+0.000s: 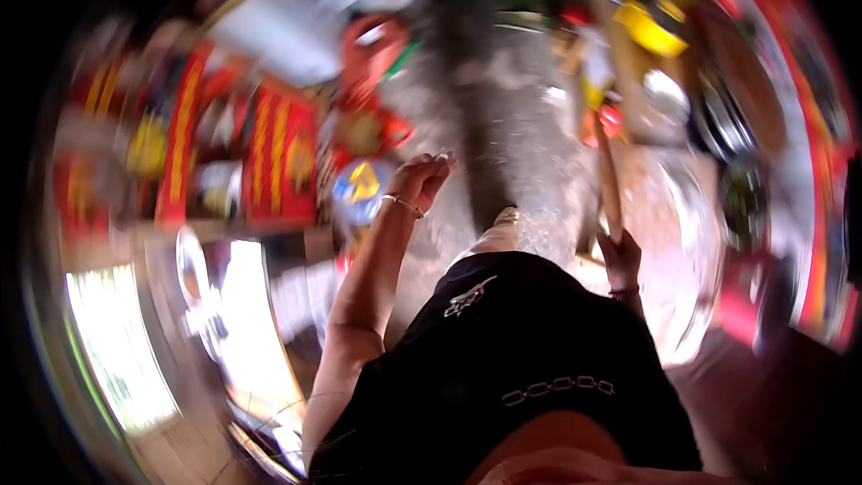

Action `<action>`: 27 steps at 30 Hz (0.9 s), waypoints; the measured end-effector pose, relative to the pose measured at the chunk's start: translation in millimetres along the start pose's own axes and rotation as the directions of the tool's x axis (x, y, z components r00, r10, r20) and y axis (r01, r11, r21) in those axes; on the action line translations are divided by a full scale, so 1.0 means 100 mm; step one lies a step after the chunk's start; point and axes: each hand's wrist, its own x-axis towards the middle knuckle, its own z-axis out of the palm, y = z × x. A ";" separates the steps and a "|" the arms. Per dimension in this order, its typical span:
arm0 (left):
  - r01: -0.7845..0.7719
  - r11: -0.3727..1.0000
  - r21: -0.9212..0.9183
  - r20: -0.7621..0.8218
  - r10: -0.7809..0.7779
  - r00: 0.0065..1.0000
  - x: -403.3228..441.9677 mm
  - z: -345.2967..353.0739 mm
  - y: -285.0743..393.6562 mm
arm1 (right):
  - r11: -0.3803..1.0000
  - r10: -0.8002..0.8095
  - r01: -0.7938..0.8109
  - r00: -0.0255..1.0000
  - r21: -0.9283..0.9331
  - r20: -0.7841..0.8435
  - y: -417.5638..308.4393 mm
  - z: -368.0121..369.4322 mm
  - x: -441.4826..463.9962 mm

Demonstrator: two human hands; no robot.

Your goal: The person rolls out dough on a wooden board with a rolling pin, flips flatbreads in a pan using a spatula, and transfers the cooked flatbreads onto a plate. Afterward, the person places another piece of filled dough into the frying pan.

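My right hand (620,258) is wrapped round the near end of a long wooden handle (609,175), low at my right side. The handle points away from me, and blur hides what its far end carries, near white, yellow and red shapes. In front of me on the left, my left hand (420,181) is raised with the fingers curled in, a bracelet on its wrist. A small pale spot shows at its fingertips, too blurred to name. Below that hand lies the grey floor (431,242).
Red cartons with yellow print (281,157) are stacked on the left, beside red-orange plastic bags (370,58). A blue and yellow round container (363,190) stands near my left forearm. On the right are a pale tabletop (660,216), yellow containers (651,27) and metal pans (721,117).
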 end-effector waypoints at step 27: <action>-0.369 0.790 0.489 -0.872 0.425 -0.244 -6.92 -5.36 0.32 | 0.912 -0.199 0.407 0.526 -0.039 0.827 0.82 3.13 -2.65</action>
